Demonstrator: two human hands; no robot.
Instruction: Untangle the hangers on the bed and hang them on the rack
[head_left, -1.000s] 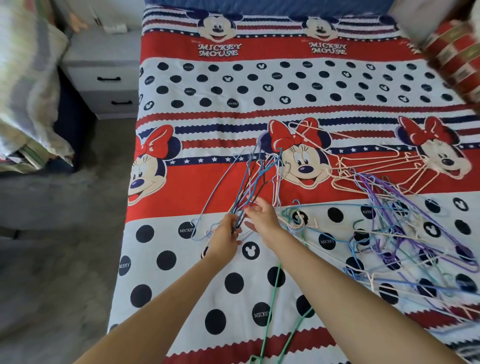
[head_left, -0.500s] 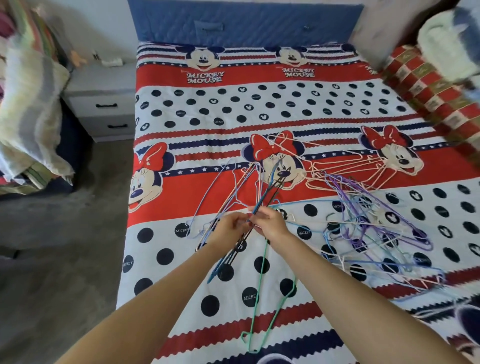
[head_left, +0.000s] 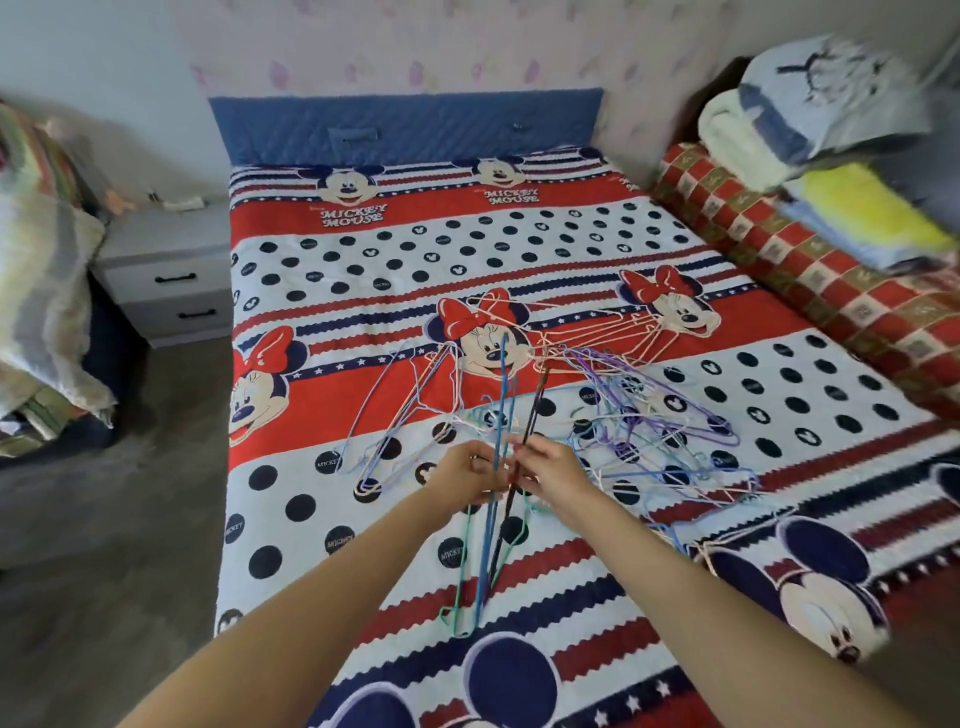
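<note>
Thin wire hangers lie tangled on the cartoon-print bed (head_left: 519, 244). My left hand (head_left: 470, 470) grips a blue hanger (head_left: 502, 395) that stands nearly upright above the sheet. My right hand (head_left: 550, 467) pinches a dark hanger (head_left: 535, 405) right beside it; the two hands almost touch. A green hanger (head_left: 457, 597) hangs below the hands. A purple and blue tangle (head_left: 654, 436) spreads to the right, cream hangers (head_left: 613, 332) lie beyond it, and pale blue hangers (head_left: 395, 410) lie left of the hands. No rack is in view.
A grey nightstand (head_left: 171, 275) with two drawers stands left of the bed, beside a heap of bedding (head_left: 41, 291). Folded blankets (head_left: 810, 119) sit on a red checked cover (head_left: 810, 275) along the right side. Grey floor (head_left: 104, 519) runs down the left.
The hands have lifted the blue and dark hangers more upright, away from the pale blue ones. The camera has tilted up, so the headboard and wall now show.
</note>
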